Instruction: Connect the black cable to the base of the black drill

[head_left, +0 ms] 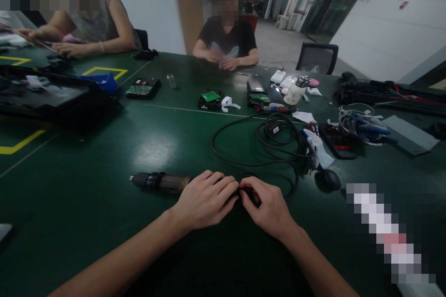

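Observation:
An electric screwdriver [174, 183] lies on the green table, its bit end pointing left. My left hand [209, 197] is wrapped over the rear part of its body, so that end is hidden. Close beside it, my right hand [266, 204] pinches something dark at the tool's tail, apparently the cable's end; the fingers cover most of it. A black cable [223, 153] runs in loose coils on the table just beyond my hands.
Hard drives [143, 88] and a small metal cylinder [171, 81] stand farther back. Scissors [314, 127], a black air blower [327, 180] and a black tray [337, 141] are at the right. A large black case [52, 97] occupies the left. Two people sit across the table.

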{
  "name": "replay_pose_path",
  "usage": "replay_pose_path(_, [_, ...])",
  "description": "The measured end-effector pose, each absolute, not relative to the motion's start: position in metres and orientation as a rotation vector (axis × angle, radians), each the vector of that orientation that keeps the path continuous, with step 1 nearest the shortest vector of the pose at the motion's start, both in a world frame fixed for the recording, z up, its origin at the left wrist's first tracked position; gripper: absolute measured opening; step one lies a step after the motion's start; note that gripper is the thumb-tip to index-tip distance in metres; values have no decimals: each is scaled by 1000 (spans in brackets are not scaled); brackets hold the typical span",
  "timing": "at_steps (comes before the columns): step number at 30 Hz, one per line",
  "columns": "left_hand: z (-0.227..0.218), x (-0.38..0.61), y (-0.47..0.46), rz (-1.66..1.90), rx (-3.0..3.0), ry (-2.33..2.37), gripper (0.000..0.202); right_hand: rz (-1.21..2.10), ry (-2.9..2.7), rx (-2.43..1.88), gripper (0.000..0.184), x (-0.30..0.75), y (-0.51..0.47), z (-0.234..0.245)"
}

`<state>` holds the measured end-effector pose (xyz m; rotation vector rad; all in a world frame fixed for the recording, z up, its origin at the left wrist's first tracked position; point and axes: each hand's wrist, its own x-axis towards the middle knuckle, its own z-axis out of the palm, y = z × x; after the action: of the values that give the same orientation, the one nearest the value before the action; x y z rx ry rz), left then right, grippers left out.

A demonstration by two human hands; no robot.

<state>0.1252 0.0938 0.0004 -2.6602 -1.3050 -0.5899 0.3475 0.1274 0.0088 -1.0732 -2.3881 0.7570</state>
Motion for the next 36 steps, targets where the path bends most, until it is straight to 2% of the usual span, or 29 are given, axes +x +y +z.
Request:
replay_pose_path(7, [-3, 126, 95, -597, -2608, -1303, 19, 732, -2381, -1059, 10, 348, 129, 4])
replay_pose_path(22, [-3, 124, 94, -628, -2647, -1284, 24, 752, -2382, -1068, 10, 348, 128, 6])
replay_pose_path(26, [-3, 124, 94, -626, -2600, -1288, 17, 743, -2382, -1074, 10, 347, 128, 6])
replay_pose_path(32, [-1, 124, 94, -622, -2662, -1281, 25, 742, -2389, -1062, 10, 347, 128, 6])
replay_pose_path(36, [-3, 125, 95, -601, -2604, -1298, 20, 726, -2395, -1058, 10, 347, 129, 5])
